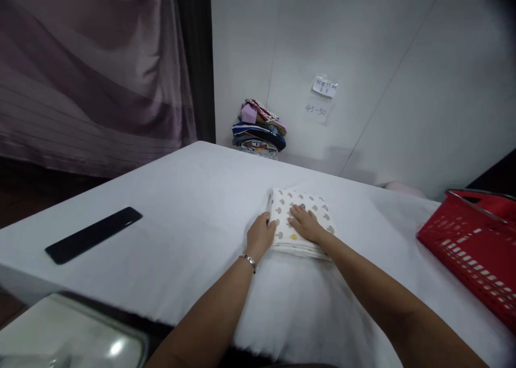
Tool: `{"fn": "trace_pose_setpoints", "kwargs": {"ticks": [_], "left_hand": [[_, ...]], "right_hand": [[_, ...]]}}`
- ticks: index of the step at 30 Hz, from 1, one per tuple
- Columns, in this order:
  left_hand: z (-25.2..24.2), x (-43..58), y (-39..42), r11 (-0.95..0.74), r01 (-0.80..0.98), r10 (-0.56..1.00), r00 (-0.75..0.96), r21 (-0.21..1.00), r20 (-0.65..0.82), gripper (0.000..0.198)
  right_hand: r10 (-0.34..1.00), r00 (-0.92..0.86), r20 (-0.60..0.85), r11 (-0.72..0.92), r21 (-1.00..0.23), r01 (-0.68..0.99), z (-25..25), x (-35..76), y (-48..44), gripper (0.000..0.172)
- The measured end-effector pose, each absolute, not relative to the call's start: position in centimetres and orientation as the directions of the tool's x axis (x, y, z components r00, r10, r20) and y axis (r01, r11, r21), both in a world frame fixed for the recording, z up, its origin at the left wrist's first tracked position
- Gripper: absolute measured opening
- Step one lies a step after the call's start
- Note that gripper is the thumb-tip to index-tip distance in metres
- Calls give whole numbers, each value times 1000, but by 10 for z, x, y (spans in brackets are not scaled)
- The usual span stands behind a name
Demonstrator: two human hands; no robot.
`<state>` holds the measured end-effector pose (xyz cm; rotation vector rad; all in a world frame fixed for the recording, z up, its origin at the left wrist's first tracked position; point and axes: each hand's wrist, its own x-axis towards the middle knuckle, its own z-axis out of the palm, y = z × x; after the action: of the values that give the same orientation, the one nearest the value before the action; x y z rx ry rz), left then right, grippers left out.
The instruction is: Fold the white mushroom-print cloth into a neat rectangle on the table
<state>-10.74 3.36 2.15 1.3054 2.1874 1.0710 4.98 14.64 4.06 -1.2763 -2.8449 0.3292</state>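
The folded cloth, left of the red basket, is judged light and soft, best held by its edges. Its edge farthest from the basket is touched by the half-curled left hand, grip indeterminable; its top, by the spread right hand.

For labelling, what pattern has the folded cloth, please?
White cloth, mostly grey mushroom-like motifs; head view.

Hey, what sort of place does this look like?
Possibly an indoor workroom for textiles: a folded patterned cloth lies on a white-covered table, more folded fabrics are stacked by the wall, and a handwritten sign is up there.
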Motion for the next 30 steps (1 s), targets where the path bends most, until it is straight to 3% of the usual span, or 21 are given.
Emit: {"fn": "trace_pose_setpoints", "kwargs": {"ticks": [5,8,13,17,22,30], "left_hand": [[21,-108,33,271,584,865,-496,765,73,37],[21,-107,33,270,590,866,-494,761,76,35],[21,-105,32,269,607,862,-498,748,94,31],[21,-104,31,270,621,857,-504,736,111,30],[20,-103,32,267,647,850,-507,714,142,26],[19,-106,34,265,659,851,-504,704,151,23]], "right_hand": [[822,-567,44,568,-104,816,48,73,178,57],[877,-480,5,480,-65,875,39,87,195,57],[869,-493,-41,491,-54,870,34,91,204,56],[833,-553,35,553,-26,832,48,62,197,60],[697,-717,29,714,-126,689,46,-8,182,58],[680,-734,-1,716,-216,664,31,-38,178,57]]}}
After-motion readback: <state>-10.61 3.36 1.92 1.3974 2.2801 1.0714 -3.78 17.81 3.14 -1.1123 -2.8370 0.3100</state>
